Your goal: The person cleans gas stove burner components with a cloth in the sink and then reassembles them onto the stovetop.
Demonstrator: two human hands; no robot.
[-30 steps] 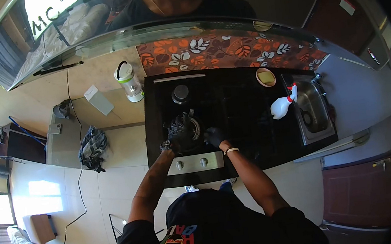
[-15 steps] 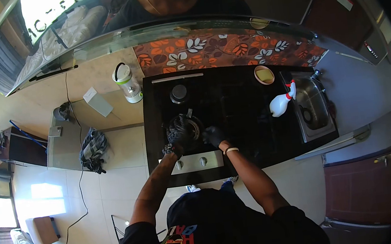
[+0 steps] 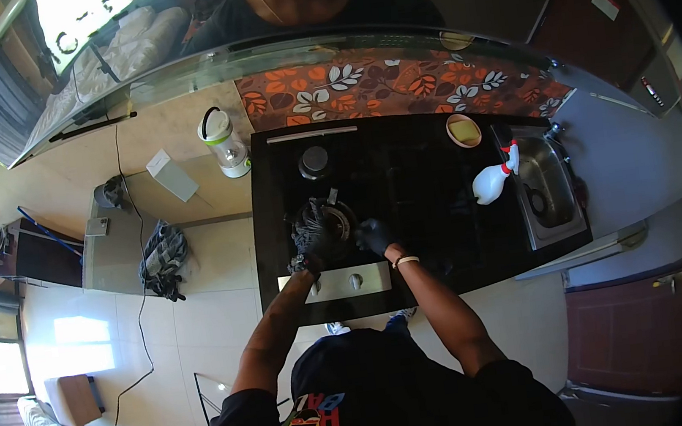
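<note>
My left hand point(image 3: 327, 250), in a black glove, is at the front burner point(image 3: 344, 223) of the black cooktop point(image 3: 430, 245). Its fingers close on a crumpled dark grey cloth point(image 3: 307, 227), which lies against the burner ring's left side. Just right of the burner is my right hand point(image 3: 376, 238), also black-gloved, with fingers curled inward; anything in them is lost against the dark surface. Behind the front burner sits a round rear burner point(image 3: 314, 162). Two control knobs are on the silver panel point(image 3: 375, 279) below my wrists.
A white spray bottle point(image 3: 491, 183) lies by the steel sink point(image 3: 564, 224). Behind it a small bowl point(image 3: 455, 141) holds a yellowish sponge point(image 3: 463, 130). A lantern point(image 3: 225, 146) stands left of the cooktop. A glass hood point(image 3: 387, 34) overhangs the back.
My left hand and the cloth have shifted slightly on the burner's left side. My right hand keeps nearly the same place, and the view has moved a little.
</note>
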